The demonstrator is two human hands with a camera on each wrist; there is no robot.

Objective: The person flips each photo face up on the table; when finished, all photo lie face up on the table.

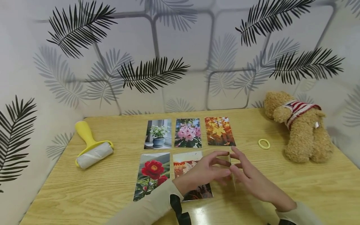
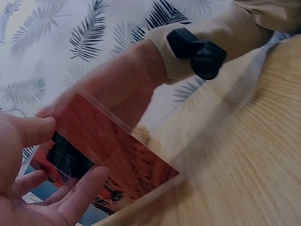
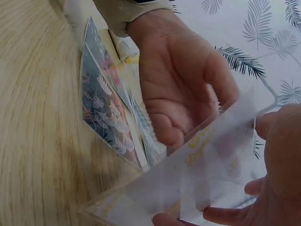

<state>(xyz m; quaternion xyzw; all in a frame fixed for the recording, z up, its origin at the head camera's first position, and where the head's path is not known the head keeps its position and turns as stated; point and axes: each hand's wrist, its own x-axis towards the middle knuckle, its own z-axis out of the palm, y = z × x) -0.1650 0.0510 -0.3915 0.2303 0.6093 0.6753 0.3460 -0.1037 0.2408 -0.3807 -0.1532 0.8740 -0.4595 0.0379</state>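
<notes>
A photo card stands on edge between my two hands and shows almost edge-on in the head view. My left hand (image 1: 203,171) holds it at the left, thumb and fingertips on the card; the left wrist view shows its reddish picture side (image 2: 127,150). On the other side, my right hand (image 1: 253,182) grips the card with thumb and fingers. The card's white back (image 3: 183,174), with yellow print, faces that hand. Beneath my left forearm lies an autumn photo card (image 1: 180,162), partly covered. Left of it is a red flower photo card (image 1: 152,172).
Behind lie a potted plant card (image 1: 158,134), a pink flower card (image 1: 187,132) and a maple leaf card (image 1: 220,131). A yellow-handled lint roller (image 1: 94,154) is at the left of the wooden table (image 1: 64,187). A yellow ring (image 1: 264,139) and a teddy bear (image 1: 303,137) are at the right.
</notes>
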